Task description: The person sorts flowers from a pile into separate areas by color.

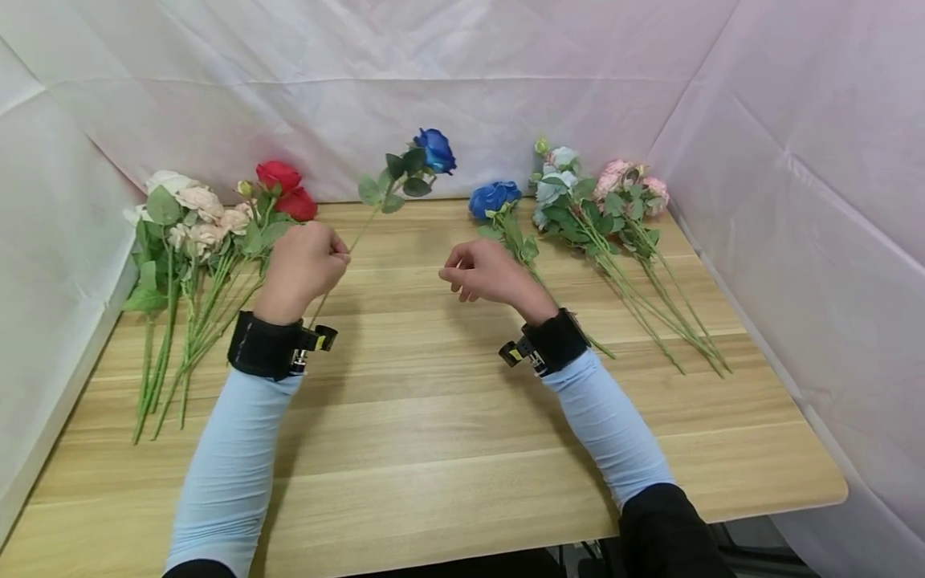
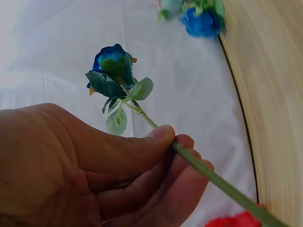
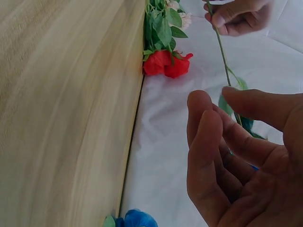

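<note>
Left hand [image 1: 303,265] grip pinching blue rose [image 1: 434,150] stem, bloom angled up-right, right hand [image 1: 480,273] loosely curled, empty

- I count two blue roses: one held blue rose [image 1: 436,150] raised far centre, one lying blue rose [image 1: 494,197] just right of it.
- Two red roses [image 1: 286,189], far left.
- One cream bunch [image 1: 189,215] on the left.
- Right side: one pale blue bunch [image 1: 556,185], one pink bunch [image 1: 627,183].
- Two hands.
</note>
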